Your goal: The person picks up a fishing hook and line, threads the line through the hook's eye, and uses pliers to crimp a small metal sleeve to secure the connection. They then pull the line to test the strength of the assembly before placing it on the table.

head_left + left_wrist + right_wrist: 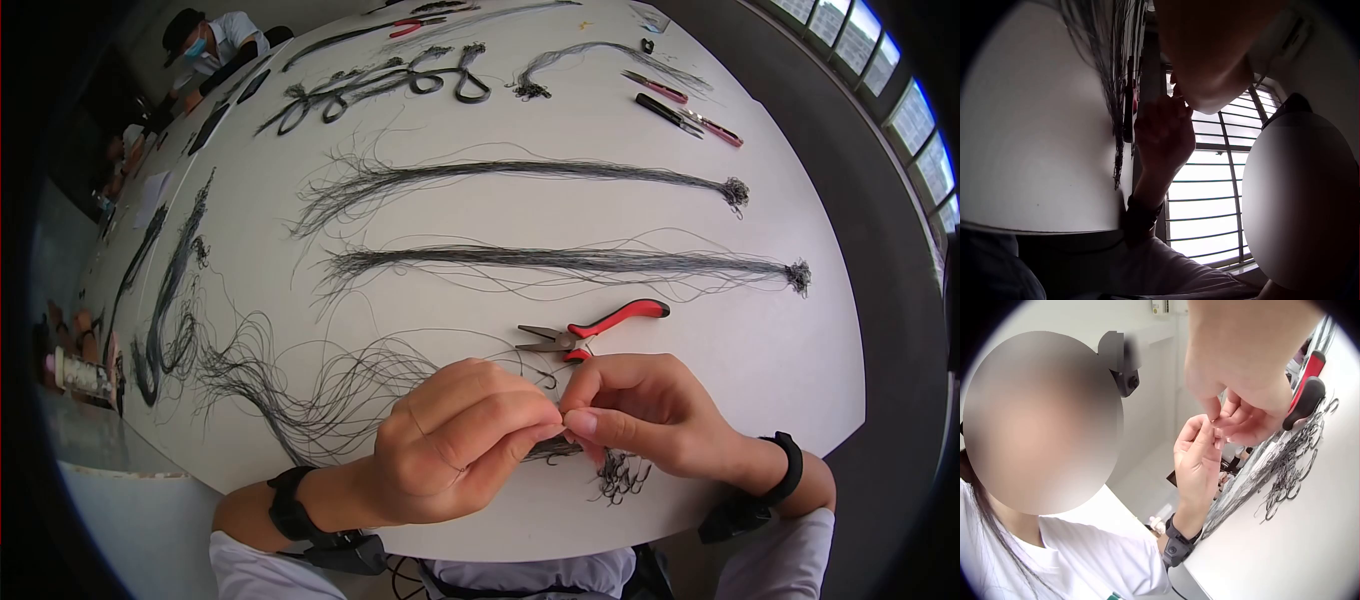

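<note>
Both hands meet fingertip to fingertip above the table's near side. My left hand (465, 440) pinches something very small between thumb and forefinger, with a thin line running over its back. The right hand (650, 415) pinches at the same spot; what lies between the fingertips is too small to tell. A bundle of dark lines (260, 385) runs beneath the left hand, and its cluster of hooks (622, 478) lies just below the right hand. In the right wrist view the hooks (1288, 487) rest on the table beside the right hand (1241, 406); the left hand (1197, 459) is opposite.
Red-handled pliers (620, 318) lie just beyond the hands. Two long hooked bundles (540, 258) stretch across the middle of the white table (780, 380). Snips (668, 114) and looped bundles (430, 82) lie farther back. Another person (215, 45) sits at the far left.
</note>
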Demonstrator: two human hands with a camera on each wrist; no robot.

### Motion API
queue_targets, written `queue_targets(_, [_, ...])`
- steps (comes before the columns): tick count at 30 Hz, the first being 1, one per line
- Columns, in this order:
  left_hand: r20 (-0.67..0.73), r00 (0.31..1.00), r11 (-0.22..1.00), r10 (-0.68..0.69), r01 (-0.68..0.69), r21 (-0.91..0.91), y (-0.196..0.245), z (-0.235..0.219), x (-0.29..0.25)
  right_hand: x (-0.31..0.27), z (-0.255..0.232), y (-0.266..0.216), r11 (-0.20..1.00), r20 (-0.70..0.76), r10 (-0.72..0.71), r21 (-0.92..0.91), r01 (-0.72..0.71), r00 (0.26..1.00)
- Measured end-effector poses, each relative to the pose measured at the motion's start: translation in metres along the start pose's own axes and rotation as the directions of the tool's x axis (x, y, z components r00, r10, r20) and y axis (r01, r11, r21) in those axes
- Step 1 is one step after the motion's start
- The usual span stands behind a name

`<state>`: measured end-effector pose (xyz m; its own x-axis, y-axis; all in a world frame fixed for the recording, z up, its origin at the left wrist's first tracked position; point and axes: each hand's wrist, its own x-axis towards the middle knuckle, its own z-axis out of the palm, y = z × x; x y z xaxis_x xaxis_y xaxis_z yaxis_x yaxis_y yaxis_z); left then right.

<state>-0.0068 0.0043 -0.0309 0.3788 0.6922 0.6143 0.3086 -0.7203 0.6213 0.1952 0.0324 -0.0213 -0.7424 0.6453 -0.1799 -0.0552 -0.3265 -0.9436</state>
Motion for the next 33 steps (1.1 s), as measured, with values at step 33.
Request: queue_targets(33, [0.039, 0.999, 0.999, -0.007, 0.008, -0.032, 0.0, 0.001, 0.001, 0.002, -0.009, 0.001, 0.846, 0.129, 0.259, 0.449, -0.289, 0.957])
